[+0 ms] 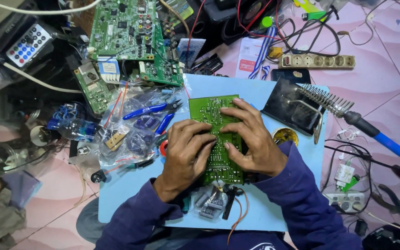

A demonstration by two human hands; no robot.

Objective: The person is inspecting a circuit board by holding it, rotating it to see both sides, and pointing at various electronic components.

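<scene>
Near the middle of the light blue board (pixel 265 92) that serves as a table lies a green circuit board (pixel 211 111), solder side up, with both hands on it. The left hand (pixel 186 155) rests on its left half, fingers bent and pressed down onto the surface; the right hand (pixel 251 139) covers its right half, fingers spread flat across the top, so neither hand is clamped around anything. Just below the circuit board, at the table's near edge, a clear plastic bag (pixel 209 203) holds small dark parts, with an orange wire (pixel 242 210) curling beside it. Toward the left edge, more clear bags (pixel 130 134) hold small components, and blue-handled pliers (pixel 151 109) lie on top of them. Toward the right edge stands a dark soldering stand (pixel 290 109) with a coiled holder (pixel 325 99), and a small round tin (pixel 285 135) sits beside the right hand. Beyond the far left corner lies a larger green circuit board (pixel 123 30).
</scene>
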